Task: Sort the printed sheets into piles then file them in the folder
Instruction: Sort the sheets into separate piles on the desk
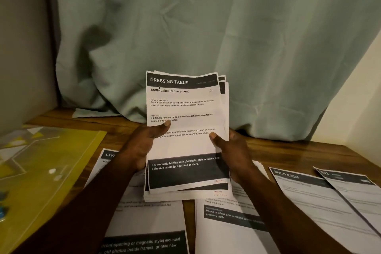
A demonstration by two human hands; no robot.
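Both hands hold a stack of printed sheets (185, 107) upright above the middle of the wooden table (288, 151). The left hand (142, 146) grips the stack's left edge, thumb laid across the front page. The right hand (233, 154) grips the right edge, thumb tip pressed on the page lower down. Both forearms reach in from the near edge.

The fingers of both hands are behind the paper and out of sight. The rear sheets of the stack show only as slivers at the top right and along the bottom.

A yellow folder (51, 171) lies flat at the left, cut off by the edge of the view. Its printed pattern is too blurred to make out.

The front page is headed "DRESSING TABLE", then "Bottle Label Replacement". Its dark lower band reads "3-5 cosmetic bottles with old labels, alcohol wipes, new adhesive labels (pre-printed or blank)".

Below the left arm lies a left pile (144, 218) whose heading shows only "LIV". Below the right arm, a middle pile (226, 222) reads "Phone or tablet" and "cleaning cloth". To the right lies a sheet (309, 198) headed "MULTI-ROOM". A further sheet (354, 189) overlaps it, its heading illegible.

A grey-green curtain (206, 27) hangs behind.
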